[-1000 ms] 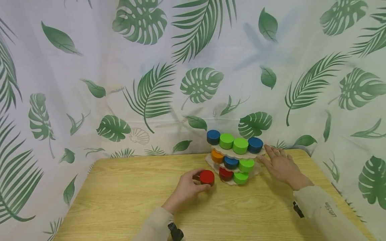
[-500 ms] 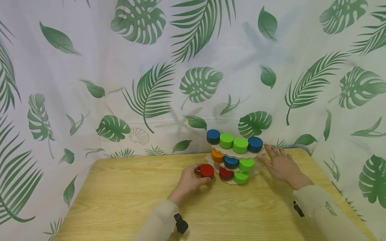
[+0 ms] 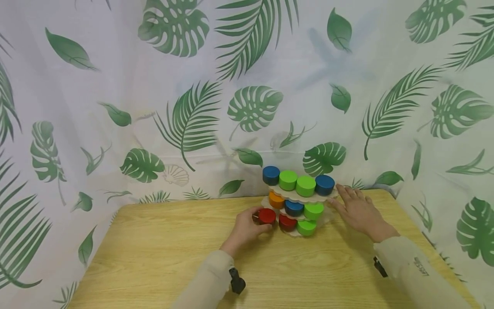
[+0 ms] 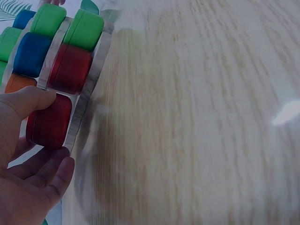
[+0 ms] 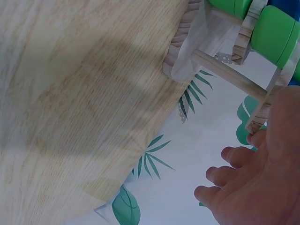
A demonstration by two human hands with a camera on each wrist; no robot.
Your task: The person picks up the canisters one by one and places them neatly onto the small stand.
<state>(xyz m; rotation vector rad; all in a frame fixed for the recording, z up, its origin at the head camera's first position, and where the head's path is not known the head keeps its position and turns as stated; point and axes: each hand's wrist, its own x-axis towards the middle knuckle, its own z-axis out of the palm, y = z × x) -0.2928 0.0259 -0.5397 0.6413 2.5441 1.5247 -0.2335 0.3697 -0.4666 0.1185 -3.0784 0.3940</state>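
A three-tier wooden stand with a scalloped top board [image 3: 302, 197] holds round blocks on each tier. My left hand [image 3: 244, 231] pinches a red round block [image 3: 267, 216] between thumb and fingers, at the left end of the bottom tier. In the left wrist view that red block [image 4: 50, 123] sits close over the base board, beside another red block [image 4: 70, 69]. My right hand [image 3: 360, 214] rests against the right end of the top tier, fingers extended. In the right wrist view a fingertip of the right hand [image 5: 253, 173] touches the end of the board.
Blue blocks [image 3: 325, 185] and green blocks [image 3: 306, 186] line the top tier. An orange block [image 3: 276, 200] sits at the left of the middle tier. The wooden table [image 3: 173, 249] ends at a leaf-patterned cloth [image 3: 185, 124] behind the stand.
My left hand has moved the red block slightly away from me, up against the left end of the bottom tier. The right hand stays at the top tier's right end.
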